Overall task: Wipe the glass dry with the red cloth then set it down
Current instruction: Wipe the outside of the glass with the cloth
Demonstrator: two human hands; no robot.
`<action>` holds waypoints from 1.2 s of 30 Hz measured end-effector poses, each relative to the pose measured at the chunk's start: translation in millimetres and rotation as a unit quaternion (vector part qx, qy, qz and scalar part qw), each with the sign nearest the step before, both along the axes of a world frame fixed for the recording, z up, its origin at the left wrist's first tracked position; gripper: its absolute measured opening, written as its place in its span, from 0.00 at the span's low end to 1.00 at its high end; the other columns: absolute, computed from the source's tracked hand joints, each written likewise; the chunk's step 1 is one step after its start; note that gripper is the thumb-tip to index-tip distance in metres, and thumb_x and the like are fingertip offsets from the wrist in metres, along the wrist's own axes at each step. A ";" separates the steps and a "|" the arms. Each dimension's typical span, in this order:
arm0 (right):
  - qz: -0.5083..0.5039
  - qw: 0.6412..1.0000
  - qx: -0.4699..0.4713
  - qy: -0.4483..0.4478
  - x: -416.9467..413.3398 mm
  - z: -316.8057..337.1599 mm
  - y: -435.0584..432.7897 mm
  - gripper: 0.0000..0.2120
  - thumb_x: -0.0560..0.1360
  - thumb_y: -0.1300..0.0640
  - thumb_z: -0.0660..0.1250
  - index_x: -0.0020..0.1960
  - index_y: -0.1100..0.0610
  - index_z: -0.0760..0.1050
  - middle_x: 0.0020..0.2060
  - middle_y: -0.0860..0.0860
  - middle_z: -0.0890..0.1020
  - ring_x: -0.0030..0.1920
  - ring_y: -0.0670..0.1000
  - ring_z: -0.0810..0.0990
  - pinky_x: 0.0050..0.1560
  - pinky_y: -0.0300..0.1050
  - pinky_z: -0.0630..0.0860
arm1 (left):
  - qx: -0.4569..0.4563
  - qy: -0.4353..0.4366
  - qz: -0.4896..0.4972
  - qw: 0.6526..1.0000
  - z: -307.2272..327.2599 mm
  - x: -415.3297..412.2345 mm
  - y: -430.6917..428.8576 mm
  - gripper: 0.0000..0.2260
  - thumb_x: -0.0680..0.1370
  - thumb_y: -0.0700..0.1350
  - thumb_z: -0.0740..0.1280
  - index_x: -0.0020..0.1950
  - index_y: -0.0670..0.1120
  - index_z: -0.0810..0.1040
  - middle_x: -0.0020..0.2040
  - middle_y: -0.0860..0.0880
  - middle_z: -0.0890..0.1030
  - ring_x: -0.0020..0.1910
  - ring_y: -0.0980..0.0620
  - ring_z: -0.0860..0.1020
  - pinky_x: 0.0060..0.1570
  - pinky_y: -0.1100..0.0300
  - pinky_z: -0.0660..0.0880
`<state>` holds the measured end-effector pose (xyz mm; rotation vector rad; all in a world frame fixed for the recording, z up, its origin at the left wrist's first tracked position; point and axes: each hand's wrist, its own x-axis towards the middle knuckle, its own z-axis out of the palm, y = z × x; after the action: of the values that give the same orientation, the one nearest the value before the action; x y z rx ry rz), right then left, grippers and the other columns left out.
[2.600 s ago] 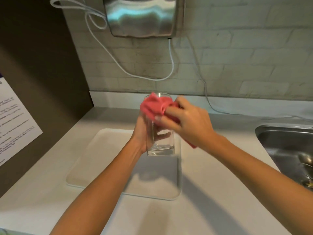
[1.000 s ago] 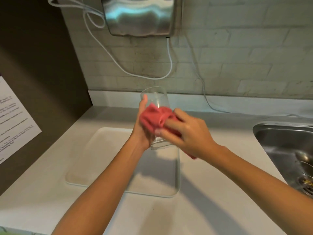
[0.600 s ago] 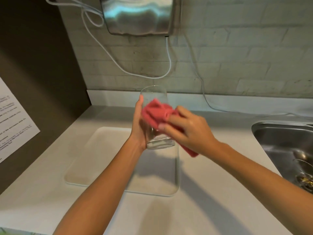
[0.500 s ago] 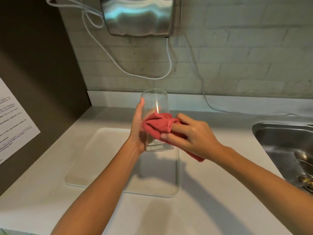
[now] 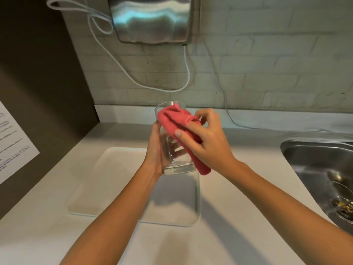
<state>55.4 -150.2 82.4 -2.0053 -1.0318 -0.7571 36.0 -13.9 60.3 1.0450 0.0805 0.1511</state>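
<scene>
A clear drinking glass point(image 5: 172, 153) is held upright in the air above the white tray point(image 5: 107, 180). My left hand point(image 5: 154, 150) wraps around its left side and back, fingers showing through the glass. My right hand point(image 5: 205, 142) grips the red cloth point(image 5: 175, 119) and presses it against the glass's upper front, up to the rim. A tail of the cloth hangs down past the base on the right. The rim's near edge is hidden by the cloth.
The tray lies on a pale counter point(image 5: 229, 217). A steel sink point(image 5: 321, 173) is sunk at the right. A metal dispenser point(image 5: 152, 20) with white cables hangs on the tiled wall. A dark panel with a printed sheet point(image 5: 13, 144) stands at the left.
The red cloth and my right hand have slid up the glass from its lower middle to the rim. My left hand keeps its hold on the glass above the tray.
</scene>
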 end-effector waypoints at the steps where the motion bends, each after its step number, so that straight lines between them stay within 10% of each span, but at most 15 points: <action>1: -0.016 1.000 0.013 0.007 2.0 2.4 3.8 0.18 0.73 0.42 0.61 0.58 0.49 0.77 0.51 0.55 0.71 0.52 0.54 0.68 0.49 0.40 0.67 | 0.003 0.005 0.006 1.000 2.3 -0.8 -2.7 0.24 0.72 0.64 0.59 0.45 0.46 0.84 0.48 0.42 0.80 0.46 0.45 0.79 0.46 0.51 0.78; 9: 0.070 0.997 -0.021 -0.016 -6.8 -16.0 -5.7 0.17 0.74 0.46 0.62 0.52 0.57 0.78 0.48 0.56 0.69 0.48 0.50 0.69 0.43 0.49 0.75 | -0.022 -0.009 -0.030 0.999 2.7 2.8 1.7 0.32 0.70 0.66 0.60 0.56 0.39 0.77 0.47 0.41 0.83 0.45 0.45 0.81 0.47 0.51 0.79; 14: 0.013 0.997 0.054 0.052 21.4 17.3 3.0 0.18 0.75 0.45 0.57 0.61 0.50 0.75 0.49 0.50 0.67 0.50 0.46 0.68 0.52 0.30 0.65 | -0.006 0.025 -0.046 0.999 0.1 0.1 -5.1 0.26 0.72 0.67 0.60 0.47 0.45 0.81 0.43 0.46 0.84 0.42 0.48 0.81 0.46 0.51 0.75; 26: 0.035 0.997 0.040 0.056 24.6 10.0 1.8 0.18 0.75 0.46 0.58 0.59 0.53 0.77 0.50 0.48 0.68 0.51 0.51 0.72 0.52 0.41 0.69 | 0.030 0.057 -0.048 0.997 6.2 0.3 -8.7 0.32 0.66 0.70 0.64 0.52 0.44 0.78 0.46 0.42 0.80 0.47 0.45 0.79 0.51 0.48 0.75; 36: 0.135 0.971 -0.119 -0.155 7.0 -12.3 -17.6 0.12 0.77 0.49 0.60 0.43 0.55 0.78 0.51 0.53 0.73 0.43 0.55 0.72 0.29 0.49 0.72 | -0.031 0.030 -0.108 0.993 15.9 -1.3 -2.0 0.26 0.71 0.66 0.60 0.44 0.43 0.79 0.37 0.45 0.82 0.35 0.48 0.81 0.37 0.56 0.80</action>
<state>62.4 -167.9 70.1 -1.9218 -1.6088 -0.8469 34.7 -15.9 76.2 0.9898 0.0254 -0.0775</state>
